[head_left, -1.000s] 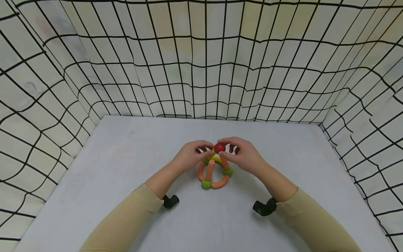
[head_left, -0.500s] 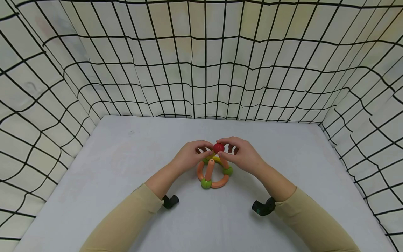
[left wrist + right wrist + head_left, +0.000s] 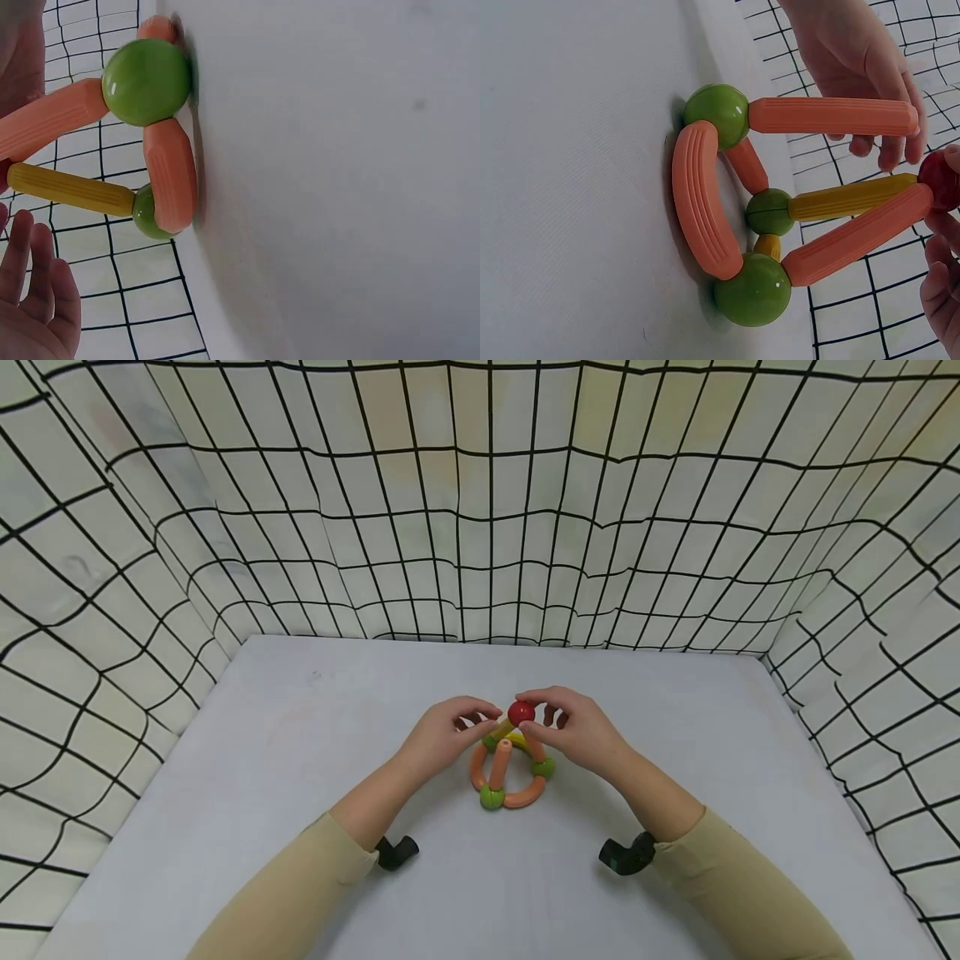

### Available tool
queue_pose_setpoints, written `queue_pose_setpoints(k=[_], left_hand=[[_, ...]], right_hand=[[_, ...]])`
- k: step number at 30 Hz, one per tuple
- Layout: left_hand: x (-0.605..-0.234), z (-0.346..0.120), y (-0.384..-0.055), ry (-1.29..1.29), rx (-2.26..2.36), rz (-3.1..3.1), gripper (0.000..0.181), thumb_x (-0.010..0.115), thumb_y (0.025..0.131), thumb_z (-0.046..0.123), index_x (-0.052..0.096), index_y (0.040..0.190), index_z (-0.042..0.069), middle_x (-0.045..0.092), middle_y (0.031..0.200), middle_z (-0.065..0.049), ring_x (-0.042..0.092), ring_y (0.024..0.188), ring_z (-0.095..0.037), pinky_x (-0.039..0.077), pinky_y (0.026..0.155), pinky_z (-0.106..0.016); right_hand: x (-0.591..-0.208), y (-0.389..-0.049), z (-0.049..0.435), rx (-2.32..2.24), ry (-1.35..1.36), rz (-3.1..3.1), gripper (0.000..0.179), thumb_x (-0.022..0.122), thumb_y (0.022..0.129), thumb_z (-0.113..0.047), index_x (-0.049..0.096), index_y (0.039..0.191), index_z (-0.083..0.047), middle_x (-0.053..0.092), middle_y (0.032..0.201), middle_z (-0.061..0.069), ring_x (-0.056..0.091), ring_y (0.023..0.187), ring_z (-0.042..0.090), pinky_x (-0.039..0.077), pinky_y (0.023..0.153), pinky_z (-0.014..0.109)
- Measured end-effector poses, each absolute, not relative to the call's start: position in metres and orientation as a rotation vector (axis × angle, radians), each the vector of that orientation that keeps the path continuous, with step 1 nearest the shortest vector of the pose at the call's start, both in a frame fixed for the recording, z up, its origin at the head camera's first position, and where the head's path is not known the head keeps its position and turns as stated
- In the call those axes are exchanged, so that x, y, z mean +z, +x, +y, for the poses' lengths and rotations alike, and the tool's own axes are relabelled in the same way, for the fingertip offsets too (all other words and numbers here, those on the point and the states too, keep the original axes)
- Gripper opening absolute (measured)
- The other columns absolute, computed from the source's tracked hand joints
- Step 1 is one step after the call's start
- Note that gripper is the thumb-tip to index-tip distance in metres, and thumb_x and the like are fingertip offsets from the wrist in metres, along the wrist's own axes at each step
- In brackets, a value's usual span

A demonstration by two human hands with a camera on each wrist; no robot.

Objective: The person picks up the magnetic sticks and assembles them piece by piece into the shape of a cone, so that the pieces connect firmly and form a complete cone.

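Observation:
A toy frame of ridged sticks and balls stands on the white table (image 3: 315, 760). Its ring has green balls (image 3: 753, 289) and curved orange pieces (image 3: 701, 199). A yellow stick (image 3: 855, 196) and an orange stick (image 3: 859, 236) lean up from the ring and meet at a glossy red ball (image 3: 522, 712). Another orange stick (image 3: 832, 115) rises with its upper end free. My right hand (image 3: 579, 727) pinches the red ball between thumb and fingers. Beside the yellow stick is my left hand (image 3: 442, 735), fingers relaxed and holding nothing; the left wrist view shows them apart from that stick.
Black netting (image 3: 491, 539) over pale sheeting rises behind the table and along both sides. A dark wrist-worn device (image 3: 397, 852) sticks out by the left cuff, and another (image 3: 627, 855) by the right cuff.
My left hand has let go near the top of the yellow stick and drawn slightly left. The right hand stays on the red ball, which has shifted very slightly left.

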State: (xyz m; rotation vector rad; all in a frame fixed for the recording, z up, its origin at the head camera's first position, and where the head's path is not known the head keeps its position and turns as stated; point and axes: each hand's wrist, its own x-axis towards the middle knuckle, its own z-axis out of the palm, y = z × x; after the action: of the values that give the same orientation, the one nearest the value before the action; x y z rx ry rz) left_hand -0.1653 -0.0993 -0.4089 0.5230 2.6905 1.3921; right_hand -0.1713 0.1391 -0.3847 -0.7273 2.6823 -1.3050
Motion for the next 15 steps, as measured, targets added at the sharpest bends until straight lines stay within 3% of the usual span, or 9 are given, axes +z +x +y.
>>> queue_pose_setpoints(k=[15], left_hand=[[-0.407, -0.100, -0.138, 0.542, 1.397, 2.603, 0.020, 0.074, 0.091, 0.031, 0.071, 0.111, 0.026, 0.067, 0.104, 0.015, 0.059, 0.094, -0.011, 0.051, 0.083, -0.034]], right_hand=[[-0.388, -0.171, 0.139, -1.325, -0.713, 2.681, 0.037, 0.073, 0.091, -0.026, 0.067, 0.128, -0.020, 0.064, 0.106, -0.005, 0.054, 0.091, 0.018, 0.049, 0.074, 0.035]])
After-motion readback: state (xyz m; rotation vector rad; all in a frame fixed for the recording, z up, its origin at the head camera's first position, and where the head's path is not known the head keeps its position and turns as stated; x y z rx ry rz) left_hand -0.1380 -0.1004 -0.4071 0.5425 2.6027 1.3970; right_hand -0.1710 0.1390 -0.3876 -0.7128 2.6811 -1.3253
